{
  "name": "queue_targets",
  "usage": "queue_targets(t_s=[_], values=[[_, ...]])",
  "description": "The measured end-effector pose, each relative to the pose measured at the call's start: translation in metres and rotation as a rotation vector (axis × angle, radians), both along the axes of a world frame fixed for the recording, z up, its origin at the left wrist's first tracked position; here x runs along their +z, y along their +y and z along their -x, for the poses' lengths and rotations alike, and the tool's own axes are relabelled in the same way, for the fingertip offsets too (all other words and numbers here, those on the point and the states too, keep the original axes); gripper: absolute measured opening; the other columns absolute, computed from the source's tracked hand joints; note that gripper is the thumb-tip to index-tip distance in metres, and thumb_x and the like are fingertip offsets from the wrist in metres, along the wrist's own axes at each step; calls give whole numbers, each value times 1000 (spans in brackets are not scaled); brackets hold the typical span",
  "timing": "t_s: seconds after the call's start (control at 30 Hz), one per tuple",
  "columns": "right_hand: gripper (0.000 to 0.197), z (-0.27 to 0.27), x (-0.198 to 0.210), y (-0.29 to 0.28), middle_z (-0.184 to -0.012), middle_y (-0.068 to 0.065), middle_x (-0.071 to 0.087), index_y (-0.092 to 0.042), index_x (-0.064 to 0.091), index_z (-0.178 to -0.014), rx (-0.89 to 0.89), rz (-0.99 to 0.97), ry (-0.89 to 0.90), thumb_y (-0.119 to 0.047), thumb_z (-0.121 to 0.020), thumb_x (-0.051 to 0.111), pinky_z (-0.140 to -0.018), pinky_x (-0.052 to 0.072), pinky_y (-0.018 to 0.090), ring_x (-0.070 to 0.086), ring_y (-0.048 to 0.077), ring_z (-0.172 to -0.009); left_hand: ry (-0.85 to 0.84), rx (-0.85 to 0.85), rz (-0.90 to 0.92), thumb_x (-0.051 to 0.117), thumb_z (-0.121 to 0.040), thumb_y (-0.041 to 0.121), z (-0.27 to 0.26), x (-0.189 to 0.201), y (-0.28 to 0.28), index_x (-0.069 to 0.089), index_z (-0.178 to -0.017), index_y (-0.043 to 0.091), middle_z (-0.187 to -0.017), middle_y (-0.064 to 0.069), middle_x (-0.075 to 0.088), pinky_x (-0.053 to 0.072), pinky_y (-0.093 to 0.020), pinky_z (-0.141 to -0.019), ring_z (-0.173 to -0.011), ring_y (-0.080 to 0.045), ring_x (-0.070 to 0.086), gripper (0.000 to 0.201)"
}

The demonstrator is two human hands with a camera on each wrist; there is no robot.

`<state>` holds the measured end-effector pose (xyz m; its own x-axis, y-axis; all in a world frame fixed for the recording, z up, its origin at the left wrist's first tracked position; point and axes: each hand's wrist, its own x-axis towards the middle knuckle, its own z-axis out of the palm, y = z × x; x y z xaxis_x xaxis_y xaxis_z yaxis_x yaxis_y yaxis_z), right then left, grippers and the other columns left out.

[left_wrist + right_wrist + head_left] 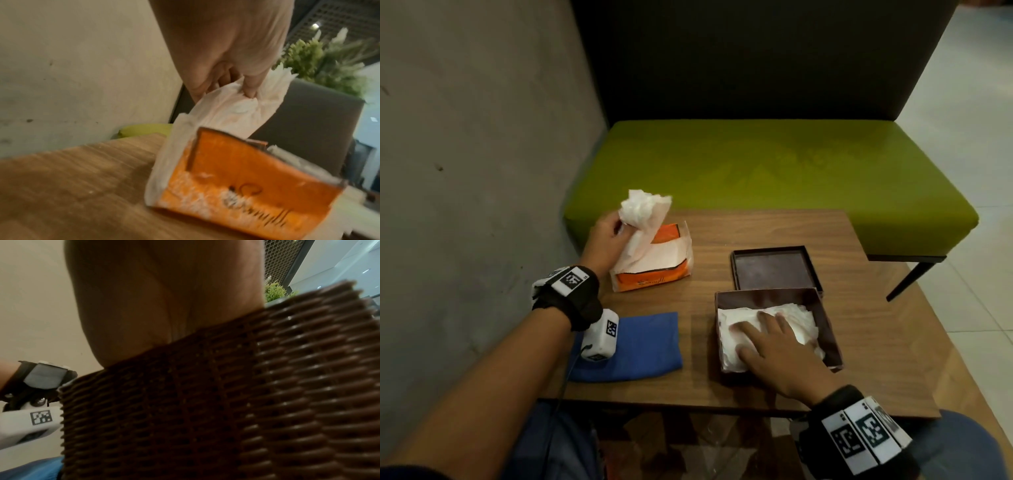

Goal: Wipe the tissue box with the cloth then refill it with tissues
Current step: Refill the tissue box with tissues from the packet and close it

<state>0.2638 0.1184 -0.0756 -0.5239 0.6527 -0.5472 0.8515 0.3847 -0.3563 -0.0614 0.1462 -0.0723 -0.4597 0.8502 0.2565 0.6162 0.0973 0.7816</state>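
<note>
Refilling is under way: the left hand [604, 236] pinches tissues [643, 209] from the pack [654, 263]; the right hand [774, 346], apparently flat-fingered, presses tissues inside the box [828, 329]. Next, carry the bunch right of the pack, into the box.

Looks like café or restaurant seating corner, maybe mall food area. Booth-style bench [774, 171]: olive-green padded seat, tall dark backrest, thin black metal leg. Small wood-grain tabletop [756, 233] set close before bench. Bare grey concrete wall [476, 137] on left. Pale glossy floor tiles [969, 137] beyond bench. Wrist views: dark grid ceiling [329, 16] with spot lights, green plant [320, 61] behind backrest, bright open hall further back.
</note>
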Motion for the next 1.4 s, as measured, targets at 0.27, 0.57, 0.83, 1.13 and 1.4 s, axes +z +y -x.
queue_targets(t_s=[0.27, 0.57, 0.83, 1.13, 1.4], values=[[45, -1, -1, -3, -161, 2, 9, -34, 27, -143, -15, -86, 16, -46, -100, 32, -113, 19, 65, 1, 28, -150, -1193, 64, -213, 47, -93, 19, -40, 37, -48, 63, -110, 11, -106, -6, 70, 55, -32, -77, -100, -20, 65, 24], [19, -2, 34, -30, -110, -15, 58, -37, 57, -104, -382, -234, 791, -50, -95, 48, -89, 42, 21, 52, -6, -104, -1412, -69, -58, 45, -88, 57, -138, 33, -112, 57, -124, 21, -118, -9, 66, 48, -45, -88, -109, -29, 62, 52], [71, 15, 46, -45, -111, 7, 74, -20, 67, -120, -791, 639, 1203, -72, -71, 65, -95, 53, 45, 71, 24, -103, -1161, -201, 97, 65, -74, 36, -201, 43, -123, 61, -114, 19, -107, -7, 72, 52, -42, -89, -100, -22, 68, 44], [64, 9, 37, -47, -109, 9, 74, -18, 66, -120, -790, 656, 1229, -62, -73, 67, -94, 54, 48, 72, 26, -101, -895, -315, 227, 75, -68, 40, -204, 38, -126, 58, -120, 23, -112, -1, 69, 49, -44, -96, -105, -18, 65, 57], [49, -19, 54, -21, -108, -1, 74, -20, 71, -109, -563, 379, 1038, -49, -71, 79, -84, 58, 36, 69, 17, -104, -569, -507, 406, 76, -76, 23, -174, 54, -127, 59, -113, 30, -105, 5, 71, 55, -28, -84, -97, -10, 67, 42]])
